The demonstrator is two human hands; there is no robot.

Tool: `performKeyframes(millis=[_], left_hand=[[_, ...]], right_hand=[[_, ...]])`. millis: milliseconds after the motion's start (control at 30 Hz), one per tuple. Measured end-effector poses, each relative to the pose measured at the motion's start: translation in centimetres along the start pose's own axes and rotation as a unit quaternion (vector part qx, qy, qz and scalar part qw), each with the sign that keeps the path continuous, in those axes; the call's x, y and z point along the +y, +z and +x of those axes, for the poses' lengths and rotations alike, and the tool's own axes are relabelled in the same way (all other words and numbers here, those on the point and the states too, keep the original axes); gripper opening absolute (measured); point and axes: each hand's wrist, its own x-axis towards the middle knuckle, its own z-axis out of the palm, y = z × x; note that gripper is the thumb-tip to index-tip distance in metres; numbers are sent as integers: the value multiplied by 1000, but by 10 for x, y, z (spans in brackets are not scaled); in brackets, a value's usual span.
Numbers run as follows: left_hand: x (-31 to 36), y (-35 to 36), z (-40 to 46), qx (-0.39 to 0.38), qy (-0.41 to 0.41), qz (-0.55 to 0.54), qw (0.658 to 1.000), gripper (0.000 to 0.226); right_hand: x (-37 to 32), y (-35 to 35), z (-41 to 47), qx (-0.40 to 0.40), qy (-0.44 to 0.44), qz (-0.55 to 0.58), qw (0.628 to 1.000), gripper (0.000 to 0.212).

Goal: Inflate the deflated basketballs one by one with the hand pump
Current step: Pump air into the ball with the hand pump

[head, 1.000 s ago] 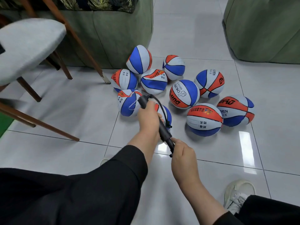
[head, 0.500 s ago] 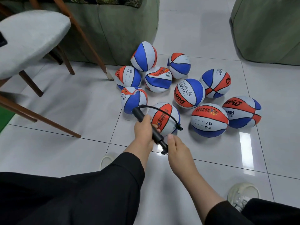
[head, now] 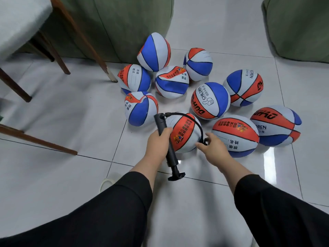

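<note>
Several red, white and blue basketballs lie clustered on the tiled floor, some dented and soft. The nearest ball (head: 183, 134) sits right in front of me. My left hand (head: 158, 139) grips the barrel of the black hand pump (head: 169, 148), whose T-handle (head: 176, 176) points back toward me. The pump's black hose (head: 194, 122) arcs over the nearest ball to its right side. My right hand (head: 213, 148) pinches the hose end (head: 204, 139) against that ball. I cannot tell whether the needle is in the valve.
A green sofa (head: 124, 27) backs the balls at top left, and another green seat (head: 299, 25) stands at top right. A wooden chair (head: 21, 24) with a grey cushion and slanted legs (head: 85, 40) is at the left. My shoe (head: 106, 182) shows near my left sleeve.
My right hand has let go of the pump's handle and moved forward to the hose end at the ball's right side. My left hand still holds the barrel. The camera has moved closer.
</note>
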Motion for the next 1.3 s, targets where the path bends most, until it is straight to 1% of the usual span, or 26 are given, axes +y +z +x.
performKeyframes(millis=[67,133,233,300,367,433,533,700,833,900,933,967,1033,1067,1100,1133,1233,1267,1300], left_hand=[[1,11,13,-31,13,23,999,18],[1,23,27,-54,23,42,997,20],[-2,34,47,-38,36,61,997,21],[-1,35,57,-18,33,51,998,15],[1,31,63,-6,28,54,998,16],[3,28,67,0,26,57,998,18],[6,27,73,0,16,59,998,10],[12,24,75,34,-5,51,998,20],[18,14,73,80,-40,-21,996,26],[23,11,69,104,-50,-50,992,28],[26,10,67,113,-47,-57,991,27],[30,10,63,120,-41,-63,990,27],[36,11,57,127,-29,-76,989,27],[39,11,55,125,-31,-85,988,26],[41,12,51,121,-38,-98,987,26],[43,13,47,117,-50,-113,985,26],[46,18,31,117,-87,-162,976,28],[46,20,26,119,-96,-173,973,30],[47,22,20,121,-103,-180,971,32]], right_hand=[[5,3,15,3,0,10,1000,44],[8,6,27,30,-2,34,999,30],[9,11,41,59,-23,87,994,20],[4,15,47,65,-31,109,991,20],[0,23,52,75,-43,108,990,27],[-2,28,56,88,-50,95,990,32],[-5,31,60,96,-49,99,989,37],[-15,27,65,62,-57,104,991,43],[-19,23,57,31,-32,144,989,45],[-18,23,45,22,-13,180,983,40],[-16,24,38,31,-13,185,982,35],[-13,25,30,60,-19,174,983,32],[-11,26,9,152,-35,146,977,28],[-12,27,-2,184,-44,152,970,26],[-15,28,-14,185,-56,165,967,25],[-17,30,-24,156,-71,179,969,26],[-28,38,-59,23,-96,190,977,39],[-31,40,-68,-2,-98,195,976,38],[-33,43,-76,-11,-97,209,973,35]])
